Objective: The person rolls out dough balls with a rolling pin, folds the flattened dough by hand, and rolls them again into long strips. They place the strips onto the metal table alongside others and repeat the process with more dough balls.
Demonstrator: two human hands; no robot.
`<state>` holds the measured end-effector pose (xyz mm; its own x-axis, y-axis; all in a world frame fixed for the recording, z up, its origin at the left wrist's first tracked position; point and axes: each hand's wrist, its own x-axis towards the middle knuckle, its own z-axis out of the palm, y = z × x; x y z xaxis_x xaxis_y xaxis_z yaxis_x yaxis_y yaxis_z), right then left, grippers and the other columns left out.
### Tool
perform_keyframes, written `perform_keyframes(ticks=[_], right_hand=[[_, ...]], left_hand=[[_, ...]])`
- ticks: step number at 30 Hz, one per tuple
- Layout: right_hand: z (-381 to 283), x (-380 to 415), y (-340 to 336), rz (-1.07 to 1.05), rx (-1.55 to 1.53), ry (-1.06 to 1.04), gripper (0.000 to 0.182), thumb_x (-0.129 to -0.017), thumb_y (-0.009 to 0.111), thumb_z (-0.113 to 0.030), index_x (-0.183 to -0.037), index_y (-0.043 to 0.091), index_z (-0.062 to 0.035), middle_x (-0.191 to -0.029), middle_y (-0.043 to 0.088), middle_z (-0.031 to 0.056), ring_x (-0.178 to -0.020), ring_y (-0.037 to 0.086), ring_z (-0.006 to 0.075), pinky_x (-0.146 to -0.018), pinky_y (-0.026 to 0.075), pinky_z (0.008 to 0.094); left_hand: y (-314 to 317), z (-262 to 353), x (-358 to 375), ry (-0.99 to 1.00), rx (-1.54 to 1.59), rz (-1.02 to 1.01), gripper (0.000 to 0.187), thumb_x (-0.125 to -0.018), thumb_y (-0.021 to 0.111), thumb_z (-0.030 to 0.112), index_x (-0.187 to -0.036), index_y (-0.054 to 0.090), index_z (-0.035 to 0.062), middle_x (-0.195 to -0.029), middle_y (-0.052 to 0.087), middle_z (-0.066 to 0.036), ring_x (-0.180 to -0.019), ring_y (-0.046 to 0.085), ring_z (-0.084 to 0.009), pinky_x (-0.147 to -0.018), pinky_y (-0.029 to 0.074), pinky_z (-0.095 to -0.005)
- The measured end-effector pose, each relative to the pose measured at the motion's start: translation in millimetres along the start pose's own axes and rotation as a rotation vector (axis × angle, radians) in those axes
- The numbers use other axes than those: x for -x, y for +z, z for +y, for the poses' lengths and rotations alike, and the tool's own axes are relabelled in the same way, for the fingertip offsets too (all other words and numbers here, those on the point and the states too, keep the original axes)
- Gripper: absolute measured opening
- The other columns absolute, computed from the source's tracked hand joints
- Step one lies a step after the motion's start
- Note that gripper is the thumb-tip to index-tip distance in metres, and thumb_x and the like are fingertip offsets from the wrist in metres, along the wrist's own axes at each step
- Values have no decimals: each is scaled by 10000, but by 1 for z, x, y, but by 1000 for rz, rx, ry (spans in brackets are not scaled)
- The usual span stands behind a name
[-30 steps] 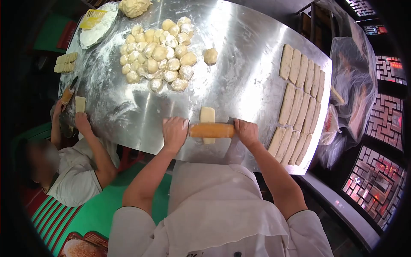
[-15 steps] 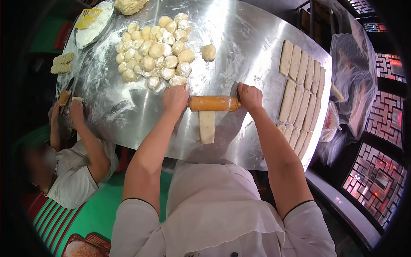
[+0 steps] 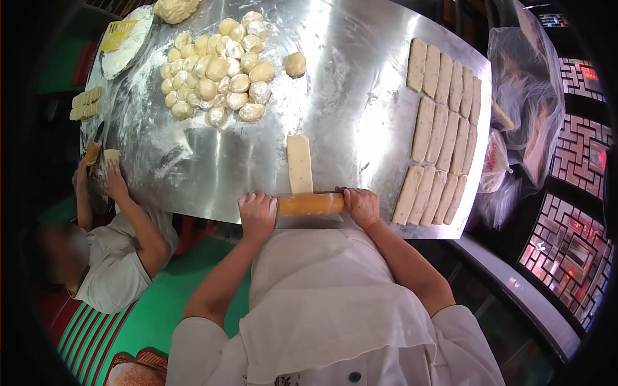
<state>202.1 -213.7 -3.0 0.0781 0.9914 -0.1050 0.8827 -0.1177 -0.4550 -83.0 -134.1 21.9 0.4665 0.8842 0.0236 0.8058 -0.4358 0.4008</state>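
Observation:
A wooden rolling pin (image 3: 311, 204) lies level across the near end of a flat dough strip (image 3: 300, 164) at the table's front edge. My left hand (image 3: 258, 212) is closed round its left handle, and my right hand (image 3: 362, 206) is closed round its right handle. The strip stretches away from me beyond the pin; its near end is hidden under it. Further off, a cluster of floured dough balls (image 3: 207, 89) lies on the metal table (image 3: 347, 96), with one single ball (image 3: 295, 65) to its right.
Rows of long dough strips (image 3: 432, 128) lie at the right. A floury tray (image 3: 129, 48) with a yellow scraper (image 3: 118, 35) and a large dough lump (image 3: 176, 9) are at the far left. A co-worker (image 3: 122, 257) handles dough at the left edge. Plastic sheeting (image 3: 524, 109) hangs right.
Both my hands have drawn the rolling pin toward me, from the strip's far end to its near end. The view has shifted a little.

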Motion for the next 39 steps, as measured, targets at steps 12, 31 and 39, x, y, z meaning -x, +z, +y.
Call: perform_keyframes(ticks=[12, 31, 39], right_hand=[[30, -179, -21, 72, 219, 190, 389, -974, 470, -296, -695, 641, -85, -642, 649, 137, -601, 641, 335, -571, 516, 429], [17, 9, -14, -128, 27, 236, 434, -983, 444, -290, -668, 630, -57, -633, 630, 132, -614, 621, 327, -612, 497, 435], [46, -25, -30, 52, -43, 541, 545, -1013, 336, -394, -724, 676, -82, -692, 659, 129, -659, 635, 348, -640, 490, 456]], left_hand=[[15, -31, -192, -270, -77, -127, 324, -923, 535, 323, -822, 711, 70, -764, 681, -174, -717, 635, -365, -723, 479, -465], [4, -8, -53, -409, 636, -78, 285, -973, 430, 191, -913, 634, 0, -870, 608, -167, -852, 582, -348, -818, 444, -426], [27, 14, -156, -19, 162, -41, 406, -788, 731, 119, -1145, 561, 27, -1026, 598, -150, -999, 566, -338, -898, 456, -434]])
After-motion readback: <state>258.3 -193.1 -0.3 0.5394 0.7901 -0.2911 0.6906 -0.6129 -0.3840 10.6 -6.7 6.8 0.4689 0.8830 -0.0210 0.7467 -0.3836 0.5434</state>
